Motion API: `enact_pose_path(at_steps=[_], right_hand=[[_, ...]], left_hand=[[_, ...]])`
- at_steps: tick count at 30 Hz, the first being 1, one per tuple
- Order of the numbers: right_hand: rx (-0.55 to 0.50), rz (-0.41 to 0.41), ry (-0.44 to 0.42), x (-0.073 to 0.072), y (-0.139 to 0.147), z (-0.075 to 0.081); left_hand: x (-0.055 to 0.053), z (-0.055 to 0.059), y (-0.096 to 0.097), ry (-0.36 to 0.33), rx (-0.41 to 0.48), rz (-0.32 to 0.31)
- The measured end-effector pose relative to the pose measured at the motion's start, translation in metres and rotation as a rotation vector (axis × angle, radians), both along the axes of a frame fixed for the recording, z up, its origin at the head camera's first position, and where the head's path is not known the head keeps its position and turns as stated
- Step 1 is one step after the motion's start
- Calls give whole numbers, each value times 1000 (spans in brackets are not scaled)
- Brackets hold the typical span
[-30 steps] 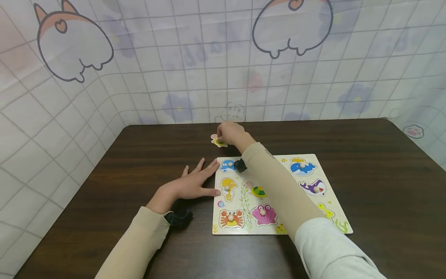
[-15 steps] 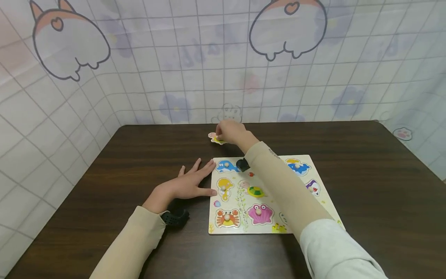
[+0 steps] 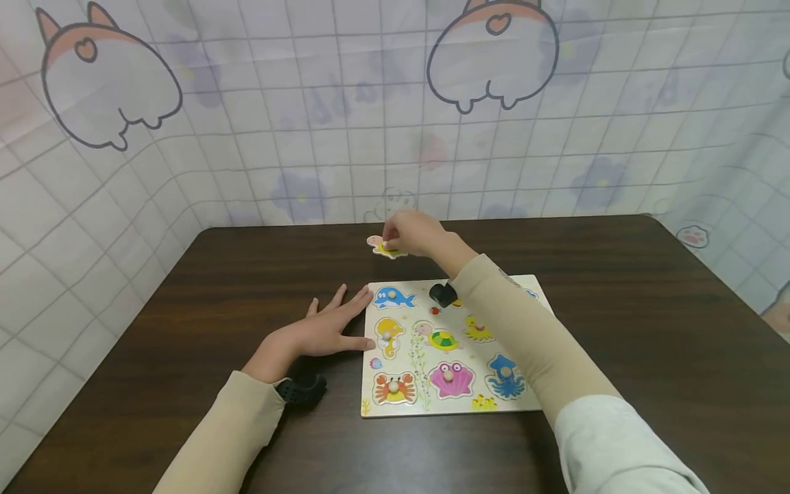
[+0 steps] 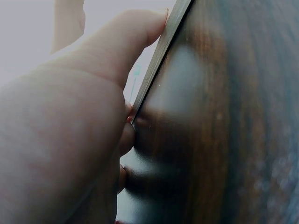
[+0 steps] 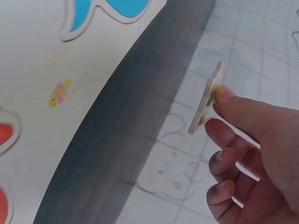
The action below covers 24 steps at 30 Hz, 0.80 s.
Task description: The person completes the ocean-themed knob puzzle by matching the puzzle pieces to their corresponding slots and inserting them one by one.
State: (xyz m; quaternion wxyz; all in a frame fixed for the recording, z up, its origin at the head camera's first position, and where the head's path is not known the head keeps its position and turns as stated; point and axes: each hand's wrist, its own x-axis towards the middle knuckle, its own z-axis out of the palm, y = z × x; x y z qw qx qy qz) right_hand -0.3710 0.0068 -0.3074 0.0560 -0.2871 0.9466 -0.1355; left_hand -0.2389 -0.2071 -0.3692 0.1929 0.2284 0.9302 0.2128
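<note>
Beyond the far edge of the puzzle board (image 3: 407, 405), my right hand (image 3: 416, 233) pinches a puzzle piece (image 3: 374, 241) with a pink head and yellow-green body, like a turtle. The right wrist view shows that piece (image 5: 204, 100) edge-on, its knob between thumb and forefinger, the other fingers loosely curled. My left hand (image 3: 327, 329) lies with fingers spread at the board's left side, thumb and forefinger on its edge. On the board are a turtle picture (image 3: 442, 340) with no knob, a crab (image 3: 393, 388), a pink shell (image 3: 452, 379), a seahorse (image 3: 389, 336) and an octopus (image 3: 506, 377).
A dark wooden table (image 3: 259, 274) bears the board. Behind it hangs a white gridded cloth (image 3: 345, 123) with cartoon animals. My right forearm (image 3: 531, 329) crosses over the board and covers its right part.
The head view has shifted, so the board sits farther left in it. My right hand still holds the piece beyond the board; its forearm now leaves the octopus in sight. The left hand stays at the edge.
</note>
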Motion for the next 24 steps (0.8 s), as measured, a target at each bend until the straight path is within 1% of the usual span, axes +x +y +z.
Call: enact_pose_path(at_steps=[10,16,20,24], right_hand=[[8,59,46,28,22,6],[-17,81,66,47,35,7],[-37,107,93,58,49,6],[-74,109,101,70,65,7]], left_hand=[[-1,-5,1,3,17,-1],[0,-8,1,3,18,2],[0,-7,2,6,0,4],[-1,-4,4,12,-2,1]])
